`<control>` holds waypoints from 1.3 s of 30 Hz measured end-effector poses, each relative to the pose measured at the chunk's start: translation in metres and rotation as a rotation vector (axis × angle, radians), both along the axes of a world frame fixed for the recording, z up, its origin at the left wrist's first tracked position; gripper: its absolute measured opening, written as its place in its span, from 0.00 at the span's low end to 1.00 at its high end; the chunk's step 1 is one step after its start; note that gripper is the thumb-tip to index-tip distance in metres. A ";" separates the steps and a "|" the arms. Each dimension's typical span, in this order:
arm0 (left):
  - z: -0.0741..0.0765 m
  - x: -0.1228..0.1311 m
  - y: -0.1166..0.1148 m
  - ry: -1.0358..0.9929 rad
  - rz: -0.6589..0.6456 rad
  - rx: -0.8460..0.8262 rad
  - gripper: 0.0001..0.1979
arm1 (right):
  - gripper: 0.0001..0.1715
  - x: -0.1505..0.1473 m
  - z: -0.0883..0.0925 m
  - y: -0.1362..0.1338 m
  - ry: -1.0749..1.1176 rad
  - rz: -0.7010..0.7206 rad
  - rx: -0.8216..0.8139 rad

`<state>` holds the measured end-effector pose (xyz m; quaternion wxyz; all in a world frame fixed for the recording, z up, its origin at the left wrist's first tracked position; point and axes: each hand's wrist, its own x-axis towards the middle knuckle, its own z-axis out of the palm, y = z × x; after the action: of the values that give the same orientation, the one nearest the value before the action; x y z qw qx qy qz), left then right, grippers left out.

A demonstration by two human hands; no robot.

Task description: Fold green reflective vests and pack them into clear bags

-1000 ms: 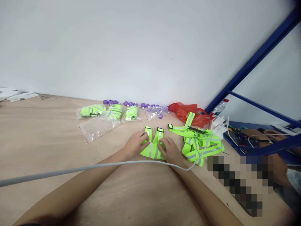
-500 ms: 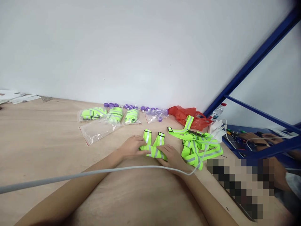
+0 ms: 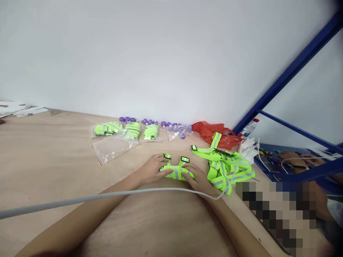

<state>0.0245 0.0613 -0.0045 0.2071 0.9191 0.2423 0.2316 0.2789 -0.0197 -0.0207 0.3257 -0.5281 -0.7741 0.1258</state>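
Observation:
A neon-yellow reflective strap with grey stripes lies rolled into a flat bundle on the table in front of me. My left hand grips its left end, thumb along the near side. At the right end, my right hand has its fingers over the roll and its thumb on the near face. Two short tails with black buckles stick out on the far side. To the right is a loose heap of the same reflective straps, apart from my hand.
Bagged straps and an open clear zip bag lie behind my left hand. Purple pieces line the wall by a red plastic bag. A grey cable crosses before my forearms. Another person's hands are beyond the blue frame.
The buckled tails have grown shorter as the strap is rolled further away from me. Both hands stay on the bundle, with the right fingers shifted slightly.

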 end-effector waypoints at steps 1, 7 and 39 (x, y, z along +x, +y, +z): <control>0.001 0.000 -0.001 0.018 0.007 0.001 0.19 | 0.17 0.000 0.001 -0.001 0.002 0.004 -0.041; 0.009 0.002 -0.010 0.159 0.127 0.046 0.22 | 0.23 0.001 0.003 -0.004 0.011 -0.016 -0.184; -0.001 0.007 -0.002 -0.031 0.084 -0.187 0.24 | 0.18 0.004 -0.012 0.006 0.069 -0.136 -0.072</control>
<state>0.0314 0.0597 -0.0051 0.2856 0.8811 0.2980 0.2308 0.2827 -0.0134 -0.0325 0.3408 -0.5862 -0.7197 0.1491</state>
